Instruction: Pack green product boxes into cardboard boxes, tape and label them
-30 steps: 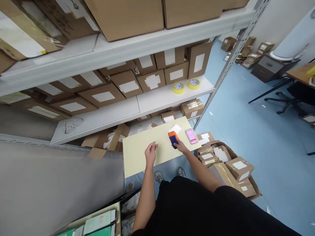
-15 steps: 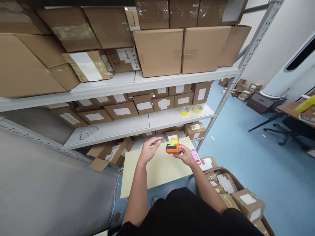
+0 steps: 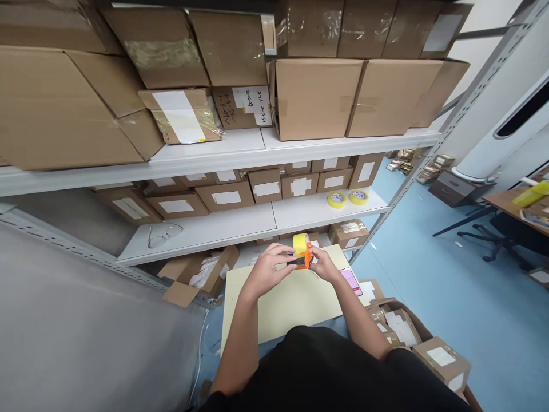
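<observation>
An orange and black tape dispenser carrying a yellow tape roll is held above the pale yellow table. My left hand closes on its left, black end, with the thumb below and the fingers above. On the opposite side my right hand grips the orange part. Parts of the dispenser are hidden by my fingers. A phone with a pink screen lies at the table's right edge.
Two yellow tape rolls and a pair of glasses lie on the middle shelf. Cardboard boxes fill the shelves above. An open box stands left of the table, and a large carton of small boxes at right.
My left hand has moved right and taken hold of the dispenser, which my right hand held alone before. The dispenser has turned. The view has shifted slightly left.
</observation>
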Motion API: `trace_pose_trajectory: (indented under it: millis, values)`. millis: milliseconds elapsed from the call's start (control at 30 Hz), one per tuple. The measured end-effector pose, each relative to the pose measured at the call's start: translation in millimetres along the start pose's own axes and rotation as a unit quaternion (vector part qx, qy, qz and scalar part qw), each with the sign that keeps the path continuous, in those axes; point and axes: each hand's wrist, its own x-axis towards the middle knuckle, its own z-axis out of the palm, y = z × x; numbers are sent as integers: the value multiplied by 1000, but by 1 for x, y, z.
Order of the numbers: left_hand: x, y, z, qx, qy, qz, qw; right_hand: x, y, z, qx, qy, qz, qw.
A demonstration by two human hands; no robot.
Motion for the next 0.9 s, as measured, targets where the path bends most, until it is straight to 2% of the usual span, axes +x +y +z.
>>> trace_pose_trajectory:
  millis: [400,733,900]
  values:
    - [-14,-54,-22,-104,17,-104,989,26,0,35,-75,-3,11,997]
    - [-32,-77,-31,-153,28,-93,983,17,-10,58,-109,-20,23,994]
    - [-39,-84,-38,-222,22,-97,970,4,-10,65,-229,8,-6,973]
